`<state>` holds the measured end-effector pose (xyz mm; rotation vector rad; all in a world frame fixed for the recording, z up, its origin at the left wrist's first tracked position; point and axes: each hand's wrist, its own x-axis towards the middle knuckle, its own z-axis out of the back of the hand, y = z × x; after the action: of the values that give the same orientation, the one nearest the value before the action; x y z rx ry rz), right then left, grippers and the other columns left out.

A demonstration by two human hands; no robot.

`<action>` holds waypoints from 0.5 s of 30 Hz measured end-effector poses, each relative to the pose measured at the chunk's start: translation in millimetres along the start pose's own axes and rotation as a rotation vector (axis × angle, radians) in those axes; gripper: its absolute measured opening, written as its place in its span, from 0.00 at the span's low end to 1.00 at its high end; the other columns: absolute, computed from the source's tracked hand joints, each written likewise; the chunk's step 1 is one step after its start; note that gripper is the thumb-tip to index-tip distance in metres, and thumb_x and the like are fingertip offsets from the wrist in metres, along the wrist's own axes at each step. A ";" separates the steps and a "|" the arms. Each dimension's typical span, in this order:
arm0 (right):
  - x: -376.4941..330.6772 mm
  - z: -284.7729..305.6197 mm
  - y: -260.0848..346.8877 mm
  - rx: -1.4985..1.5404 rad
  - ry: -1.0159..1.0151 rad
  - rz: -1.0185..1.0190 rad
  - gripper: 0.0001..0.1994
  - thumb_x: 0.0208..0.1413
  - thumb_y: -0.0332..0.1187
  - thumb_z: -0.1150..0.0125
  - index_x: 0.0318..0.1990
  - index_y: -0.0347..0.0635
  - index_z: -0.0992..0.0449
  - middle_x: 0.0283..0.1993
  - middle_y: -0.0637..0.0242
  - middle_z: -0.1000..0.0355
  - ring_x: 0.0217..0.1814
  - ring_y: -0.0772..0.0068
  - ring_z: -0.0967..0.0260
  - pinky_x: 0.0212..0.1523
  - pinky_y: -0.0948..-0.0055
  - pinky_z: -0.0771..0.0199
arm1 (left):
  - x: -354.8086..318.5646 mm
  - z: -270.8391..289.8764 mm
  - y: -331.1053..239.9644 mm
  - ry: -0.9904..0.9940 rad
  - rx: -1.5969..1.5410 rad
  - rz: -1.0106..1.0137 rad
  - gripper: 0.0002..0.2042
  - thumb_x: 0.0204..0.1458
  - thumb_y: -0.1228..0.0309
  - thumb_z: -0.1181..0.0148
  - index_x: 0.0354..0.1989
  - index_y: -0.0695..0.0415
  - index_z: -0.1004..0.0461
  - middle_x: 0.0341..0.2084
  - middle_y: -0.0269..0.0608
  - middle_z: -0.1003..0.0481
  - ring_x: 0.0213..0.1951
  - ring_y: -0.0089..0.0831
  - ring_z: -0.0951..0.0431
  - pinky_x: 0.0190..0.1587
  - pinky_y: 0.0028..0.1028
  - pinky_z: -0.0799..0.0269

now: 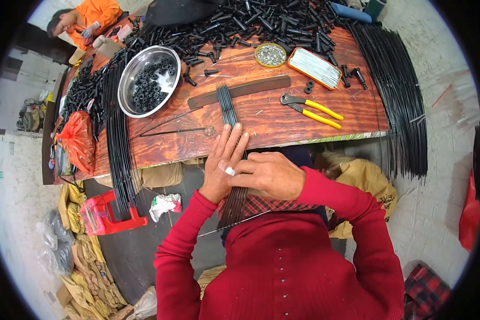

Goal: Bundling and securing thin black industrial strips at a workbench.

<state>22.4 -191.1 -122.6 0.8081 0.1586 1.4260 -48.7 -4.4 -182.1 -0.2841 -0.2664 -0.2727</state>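
Several thin black rods (226,106) lie side by side, running from the tabletop down over my lap. My left hand (222,162) rests flat across them at the table's near edge, its fingers stretched out. Close against it on the right, my right hand (272,173) is closed with curled fingers over the same rods; what lies within its fingertips is hidden. A small white patch shows where the two hands meet. The rods' far ends lie over a dark flat bar (266,87) on the table. Lower down, a thin metal rod (234,223) crosses beneath their near ends.
Yellow-handled pincers (317,111) lie right of the rods, below an orange-rimmed tray of pins (314,68). A steel bowl (127,88) holds black rings. Black parts heap at the back. Rod bundles hang over both table sides. A person in orange (98,16) sits far left.
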 end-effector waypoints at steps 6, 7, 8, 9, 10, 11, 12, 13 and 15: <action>-0.5 -4.3 6.2 -0.144 -0.094 0.016 0.20 0.36 0.33 0.27 0.42 0.51 0.21 0.42 0.72 0.27 0.41 0.66 0.29 0.38 0.66 0.24 | 1.6 -5.3 0.9 -0.041 0.030 -0.036 0.31 0.55 0.65 0.48 0.70 0.54 0.41 0.71 0.47 0.46 0.71 0.51 0.47 0.69 0.47 0.45; -1.4 -5.2 6.1 -0.148 -0.099 0.020 0.21 0.35 0.33 0.26 0.42 0.51 0.21 0.42 0.73 0.26 0.40 0.66 0.28 0.38 0.66 0.24 | 2.7 -5.4 -0.2 -0.032 0.018 -0.025 0.31 0.55 0.64 0.48 0.70 0.54 0.40 0.71 0.47 0.46 0.70 0.52 0.46 0.68 0.47 0.45; -1.7 -4.8 6.0 -0.154 -0.104 0.026 0.21 0.34 0.33 0.26 0.41 0.52 0.21 0.42 0.73 0.26 0.40 0.66 0.28 0.38 0.66 0.24 | 4.6 -4.7 -1.0 -0.025 0.008 -0.014 0.31 0.55 0.64 0.48 0.69 0.54 0.40 0.71 0.48 0.46 0.70 0.53 0.45 0.68 0.48 0.45; -2.1 -3.1 6.6 -0.167 -0.106 0.030 0.21 0.34 0.33 0.26 0.41 0.52 0.21 0.42 0.73 0.26 0.40 0.66 0.28 0.38 0.66 0.24 | 5.9 -2.6 -1.2 -0.036 0.011 -0.021 0.31 0.55 0.64 0.48 0.69 0.54 0.40 0.71 0.48 0.46 0.70 0.53 0.45 0.68 0.48 0.45; -3.1 -1.2 7.9 -0.138 -0.116 0.027 0.18 0.38 0.34 0.28 0.41 0.50 0.21 0.41 0.72 0.26 0.41 0.64 0.28 0.39 0.65 0.24 | 5.8 0.4 -1.2 -0.024 -0.015 -0.034 0.31 0.54 0.64 0.46 0.69 0.54 0.40 0.70 0.49 0.46 0.69 0.55 0.44 0.68 0.48 0.45; -3.5 0.8 8.8 -0.109 -0.125 0.025 0.16 0.42 0.36 0.29 0.41 0.48 0.22 0.40 0.70 0.26 0.41 0.62 0.28 0.40 0.63 0.24 | 6.4 3.7 -0.2 -0.013 -0.039 -0.047 0.32 0.53 0.64 0.44 0.69 0.54 0.39 0.70 0.50 0.45 0.68 0.56 0.43 0.68 0.49 0.45; -3.7 1.0 8.0 -0.123 -0.124 0.034 0.16 0.42 0.36 0.29 0.41 0.48 0.22 0.40 0.70 0.26 0.41 0.62 0.28 0.40 0.63 0.24 | 7.7 7.4 2.7 -0.028 -0.034 -0.052 0.32 0.53 0.64 0.44 0.69 0.54 0.39 0.70 0.50 0.45 0.68 0.56 0.43 0.68 0.49 0.45; -4.6 -0.3 6.4 -0.107 -0.151 0.034 0.17 0.39 0.33 0.29 0.41 0.50 0.21 0.39 0.72 0.25 0.40 0.63 0.28 0.39 0.65 0.25 | 9.1 12.7 5.0 0.018 -0.048 -0.088 0.32 0.52 0.62 0.41 0.68 0.53 0.38 0.70 0.50 0.45 0.68 0.57 0.44 0.67 0.48 0.43; -6.1 1.3 4.4 -0.104 -0.176 0.043 0.19 0.36 0.31 0.28 0.41 0.51 0.21 0.38 0.73 0.25 0.39 0.65 0.28 0.38 0.66 0.25 | 14.1 24.7 11.4 0.049 -0.057 -0.127 0.33 0.51 0.61 0.38 0.67 0.52 0.37 0.69 0.49 0.45 0.67 0.58 0.44 0.66 0.48 0.41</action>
<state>18.4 -197.5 -121.3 0.8504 -0.0674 1.3846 -37.7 10.6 -157.8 -0.3165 -0.2284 -0.4124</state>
